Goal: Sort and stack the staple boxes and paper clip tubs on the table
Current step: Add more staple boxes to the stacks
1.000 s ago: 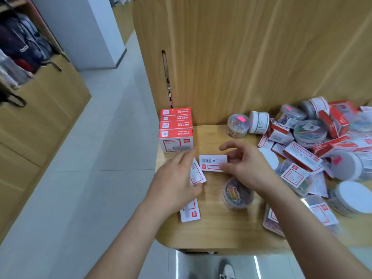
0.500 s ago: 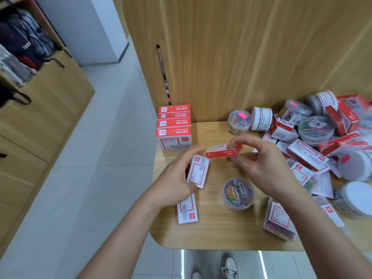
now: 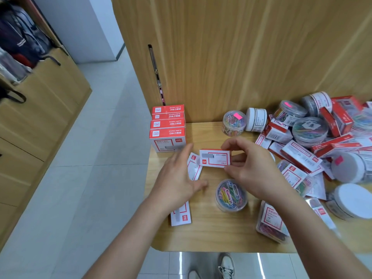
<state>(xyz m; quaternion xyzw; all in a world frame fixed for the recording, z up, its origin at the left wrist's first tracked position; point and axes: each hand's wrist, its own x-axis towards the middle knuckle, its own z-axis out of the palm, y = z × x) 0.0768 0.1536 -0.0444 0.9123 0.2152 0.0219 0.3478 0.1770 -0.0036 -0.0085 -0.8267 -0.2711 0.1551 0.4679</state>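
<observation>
Right hand [image 3: 256,171] pinching staple box [image 3: 215,158], long axis left-right

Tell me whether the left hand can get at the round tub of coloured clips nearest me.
Probably yes: the left hand is open and empty, the tub stands close to its right with only bare table between; the right hand holds a staple box.

we read the brand mark "deli" (white on red, upside down to us) on the stacked staple boxes [image 3: 168,129]. it appears again on the raised staple box [image 3: 215,158] and on the nearest staple box [image 3: 181,215]. a handwritten "12" stands on a tub lid [image 3: 311,124]. finer print is illegible.
</observation>
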